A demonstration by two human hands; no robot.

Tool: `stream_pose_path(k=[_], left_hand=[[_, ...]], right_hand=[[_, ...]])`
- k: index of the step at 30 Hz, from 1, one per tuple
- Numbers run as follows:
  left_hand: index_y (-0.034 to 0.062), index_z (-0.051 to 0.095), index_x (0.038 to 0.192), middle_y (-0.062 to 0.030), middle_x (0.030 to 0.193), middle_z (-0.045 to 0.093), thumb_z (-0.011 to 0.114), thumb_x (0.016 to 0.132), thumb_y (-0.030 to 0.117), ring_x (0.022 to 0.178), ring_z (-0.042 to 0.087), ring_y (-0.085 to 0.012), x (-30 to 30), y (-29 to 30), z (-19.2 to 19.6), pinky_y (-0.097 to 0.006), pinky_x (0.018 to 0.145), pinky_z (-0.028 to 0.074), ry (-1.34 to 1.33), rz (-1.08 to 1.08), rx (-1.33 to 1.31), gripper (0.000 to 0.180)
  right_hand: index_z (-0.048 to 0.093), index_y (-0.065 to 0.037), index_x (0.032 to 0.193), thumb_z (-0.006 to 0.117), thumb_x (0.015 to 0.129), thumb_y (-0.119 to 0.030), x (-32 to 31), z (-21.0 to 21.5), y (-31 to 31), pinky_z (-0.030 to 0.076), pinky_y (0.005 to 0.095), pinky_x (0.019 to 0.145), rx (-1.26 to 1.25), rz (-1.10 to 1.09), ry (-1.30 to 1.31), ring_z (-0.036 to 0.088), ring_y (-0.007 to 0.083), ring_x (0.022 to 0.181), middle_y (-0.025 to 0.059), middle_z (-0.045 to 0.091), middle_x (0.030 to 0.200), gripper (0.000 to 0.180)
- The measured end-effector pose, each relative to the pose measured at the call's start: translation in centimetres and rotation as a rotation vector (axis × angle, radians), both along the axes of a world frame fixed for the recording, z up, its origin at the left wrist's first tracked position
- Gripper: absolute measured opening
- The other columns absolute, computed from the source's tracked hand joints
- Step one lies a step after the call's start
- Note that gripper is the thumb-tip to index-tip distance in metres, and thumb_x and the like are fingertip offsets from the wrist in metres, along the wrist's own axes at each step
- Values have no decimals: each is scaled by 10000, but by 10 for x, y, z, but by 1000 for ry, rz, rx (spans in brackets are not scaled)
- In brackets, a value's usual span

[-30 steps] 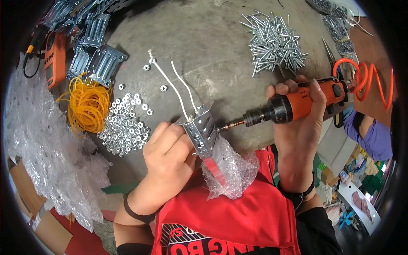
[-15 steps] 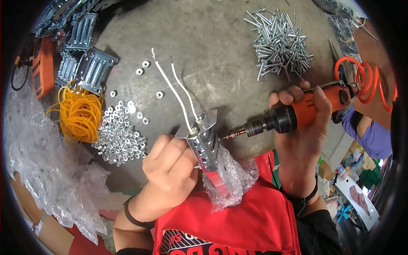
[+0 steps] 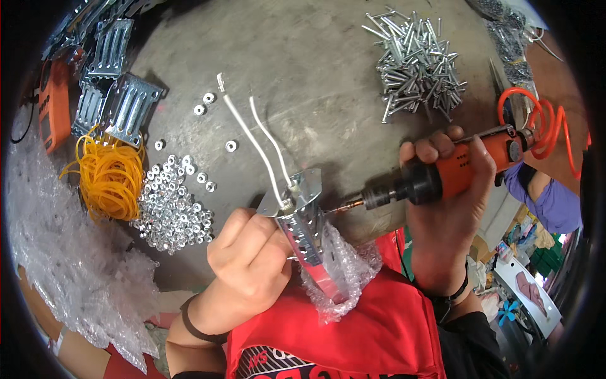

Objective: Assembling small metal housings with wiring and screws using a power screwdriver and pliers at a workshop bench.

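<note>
My left hand (image 3: 249, 265) is closed around a shiny metal bracket assembly (image 3: 298, 237), close to my body. Two white wires (image 3: 252, 142) with bare ends stick up from its top. Bubble wrap (image 3: 350, 271) covers its lower right side. In my right hand (image 3: 445, 221) is an orange pneumatic screwdriver (image 3: 470, 165), its fingers wrapped round the body. The copper-coloured bit (image 3: 348, 205) points left, with its tip at the right side of the bracket, seemingly on a screw there; exact contact is hard to see.
Loose screws (image 3: 420, 66) are heaped at the far right, flanged nuts (image 3: 173, 208) at the left. Yellow rubber bands (image 3: 110, 177), metal brackets (image 3: 129, 104) and bubble wrap sheets (image 3: 76, 265) lie further left. A coiled orange air hose (image 3: 549, 120) trails right. Another person's purple sleeve (image 3: 555, 202) shows at right.
The bracket with its wires has shifted slightly downward in view. The screwdriver still points at its right side. Both hands keep their hold; the view has moved slightly.
</note>
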State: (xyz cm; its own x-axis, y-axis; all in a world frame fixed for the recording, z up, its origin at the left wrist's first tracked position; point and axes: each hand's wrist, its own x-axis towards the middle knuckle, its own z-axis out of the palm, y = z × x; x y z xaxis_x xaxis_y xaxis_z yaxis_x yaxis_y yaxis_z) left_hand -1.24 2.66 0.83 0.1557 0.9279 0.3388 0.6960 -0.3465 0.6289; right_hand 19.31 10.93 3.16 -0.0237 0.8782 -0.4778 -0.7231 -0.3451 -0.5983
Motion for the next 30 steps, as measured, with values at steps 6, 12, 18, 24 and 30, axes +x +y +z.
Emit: stream_pose_path(k=[6,12,18,24,30], left_hand=[[-4,579,745,-100,691,507,645,439,-23,584,488,-266,0,-1,2,-333,486,395,8,0,15,313],[13,556,772,-117,798,525,645,508,-65,693,526,-302,-2,-11,8,-392,551,430,67,86,-88,290],[4,190,1469,-106,699,622,766,752,279,593,652,-277,13,-31,54,-347,557,527,-290,154,-568,959],[36,98,1504,-139,631,590,652,766,84,571,628,-324,31,-28,39,-395,569,504,-105,210,-393,924],[38,306,1457,-219,862,615,546,765,-30,704,612,-398,21,-34,74,-472,630,488,23,130,-320,735]], right_hand=[[523,-102,1038,607,897,-349,-8,9,-3,416,401,941,-80,-35,-22,547,191,853,15,537,850,296],[529,-87,1103,573,930,-314,-6,-7,-2,436,402,928,18,10,52,560,191,859,32,569,849,289],[478,-30,1219,551,951,-278,7,16,4,452,391,931,263,18,-43,580,215,954,77,578,986,372],[511,4,1149,556,945,-235,53,30,40,465,265,732,476,312,-699,572,132,789,78,578,939,317],[378,25,1414,604,902,-105,130,-25,76,337,306,1062,807,248,-1713,475,221,1236,162,487,1366,576]])
